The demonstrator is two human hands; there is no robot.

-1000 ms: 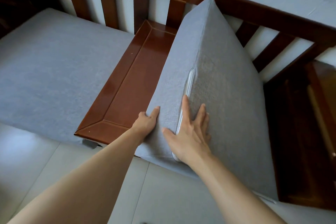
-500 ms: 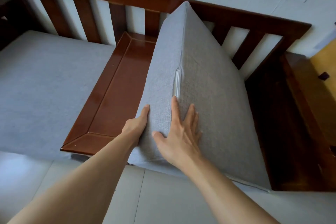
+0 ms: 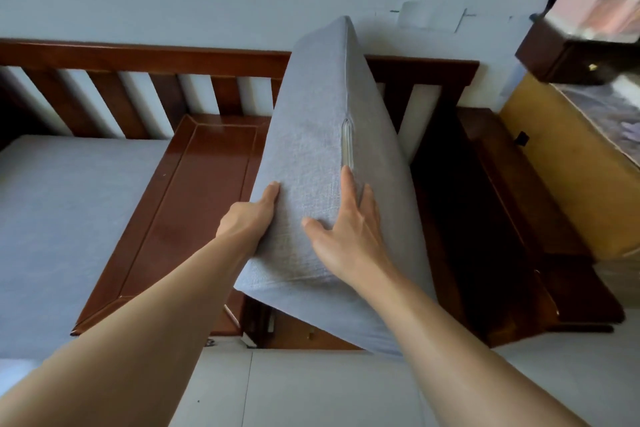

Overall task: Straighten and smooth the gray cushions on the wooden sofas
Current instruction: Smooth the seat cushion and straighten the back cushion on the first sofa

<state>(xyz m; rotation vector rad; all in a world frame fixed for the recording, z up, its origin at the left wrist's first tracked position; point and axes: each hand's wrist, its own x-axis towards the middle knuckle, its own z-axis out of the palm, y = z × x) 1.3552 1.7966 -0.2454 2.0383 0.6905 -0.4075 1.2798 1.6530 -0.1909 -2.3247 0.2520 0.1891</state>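
Note:
A thick gray cushion (image 3: 318, 121) stands tilted on its edge above the right seat of the wooden sofa (image 3: 138, 55), its front corner lifted off the frame. A zipper gap shows on its near face. My left hand (image 3: 249, 218) grips the cushion's left side, thumb on the face and fingers hidden behind. My right hand (image 3: 346, 232) grips the right edge, thumb spread on the face and fingers bent over the edge beside the zipper. A second gray cushion (image 3: 69, 211) lies flat on the left seat.
A glossy wooden console panel (image 3: 194, 204) separates the two seats. The bare dark seat frame (image 3: 467, 218) lies open under the lifted cushion. A yellow-brown cabinet (image 3: 571, 184) with a dark box on top stands at the right. Pale floor tiles lie below.
The cushion has been raised higher and stands steeper, its front corner now off the frame. Both hands rose with it. The view tilted up toward the wall.

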